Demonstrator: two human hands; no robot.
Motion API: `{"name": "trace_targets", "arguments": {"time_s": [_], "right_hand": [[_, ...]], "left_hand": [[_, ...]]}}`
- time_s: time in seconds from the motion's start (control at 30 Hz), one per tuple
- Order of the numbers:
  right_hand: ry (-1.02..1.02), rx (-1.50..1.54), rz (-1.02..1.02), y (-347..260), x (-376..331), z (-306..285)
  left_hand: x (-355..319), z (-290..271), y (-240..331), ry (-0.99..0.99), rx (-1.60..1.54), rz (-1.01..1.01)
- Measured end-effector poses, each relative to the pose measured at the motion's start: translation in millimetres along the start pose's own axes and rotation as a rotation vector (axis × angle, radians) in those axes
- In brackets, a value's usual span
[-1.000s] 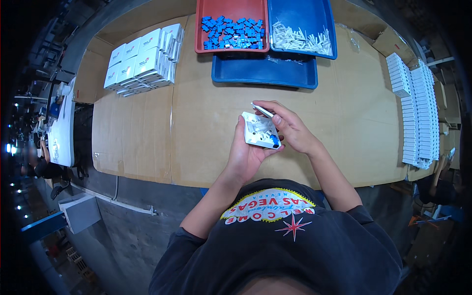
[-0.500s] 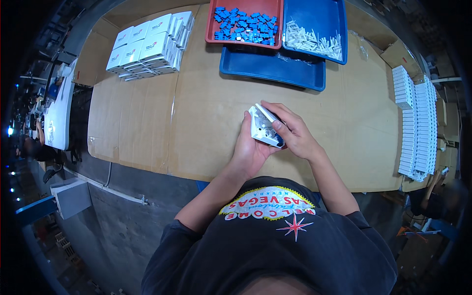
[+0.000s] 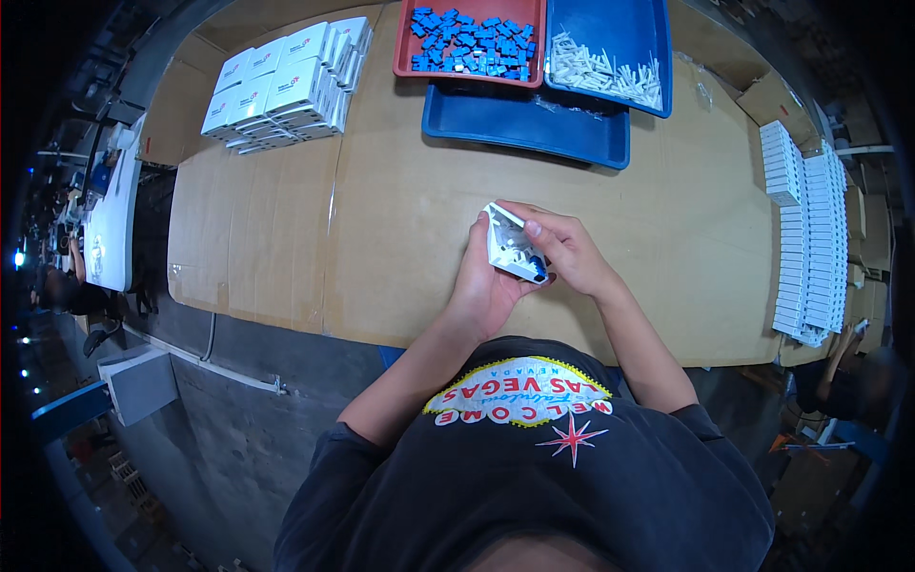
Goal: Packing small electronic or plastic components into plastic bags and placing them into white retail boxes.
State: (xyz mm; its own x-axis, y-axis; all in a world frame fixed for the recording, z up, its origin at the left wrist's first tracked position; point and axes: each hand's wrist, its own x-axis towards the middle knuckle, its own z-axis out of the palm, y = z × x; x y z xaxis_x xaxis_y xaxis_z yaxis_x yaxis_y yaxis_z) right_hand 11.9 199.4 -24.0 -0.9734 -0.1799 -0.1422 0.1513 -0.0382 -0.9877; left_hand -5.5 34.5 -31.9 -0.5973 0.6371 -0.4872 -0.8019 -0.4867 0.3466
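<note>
A small white box (image 3: 494, 250) sits tilted between my two hands above the cardboard-covered tabletop. It is partly open on its upper side. Small white parts and a blue piece (image 3: 539, 268) show inside, though their exact kind is hard to make out. My left hand (image 3: 479, 286) cups the box from the left and below, its thumb along the left edge. On the opposite side, my right hand (image 3: 574, 257) grips the upper right edge, thumb at the opening and fingers over the back. The far side of the box is hidden behind that hand.
Beyond my hands are a red tray (image 3: 400, 69) of blue pieces, a blue tray (image 3: 664, 57) of white sticks and a lower blue tray (image 3: 524, 138). White boxes (image 3: 276, 91) are stacked at far left, with rows of white boxes (image 3: 805, 238) at right.
My right thumb has shifted up and left along the box's edge. The opening looks wider, with more of the contents showing. The box stays in both hands.
</note>
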Motion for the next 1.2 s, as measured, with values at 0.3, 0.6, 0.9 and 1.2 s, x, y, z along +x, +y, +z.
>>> {"name": "trace_targets", "arguments": {"time_s": [0.3, 0.6, 0.9, 1.2], "right_hand": [[-0.034, -0.056, 0.015, 6, 3, 0], [-0.03, -0.182, -0.114, 6, 0, 3], [-0.065, -0.518, -0.405, -7, -7, 8], [-0.031, -0.496, -0.518, -29, -14, 2]], "left_hand": [[5, -7, 2, 0.006, 0.018, 0.002], [4, -6, -2, 0.025, 0.009, 0.05], [-8, 4, -4, 0.061, 0.099, 0.18], [-28, 16, 13, -0.14, 0.283, 0.247]]}}
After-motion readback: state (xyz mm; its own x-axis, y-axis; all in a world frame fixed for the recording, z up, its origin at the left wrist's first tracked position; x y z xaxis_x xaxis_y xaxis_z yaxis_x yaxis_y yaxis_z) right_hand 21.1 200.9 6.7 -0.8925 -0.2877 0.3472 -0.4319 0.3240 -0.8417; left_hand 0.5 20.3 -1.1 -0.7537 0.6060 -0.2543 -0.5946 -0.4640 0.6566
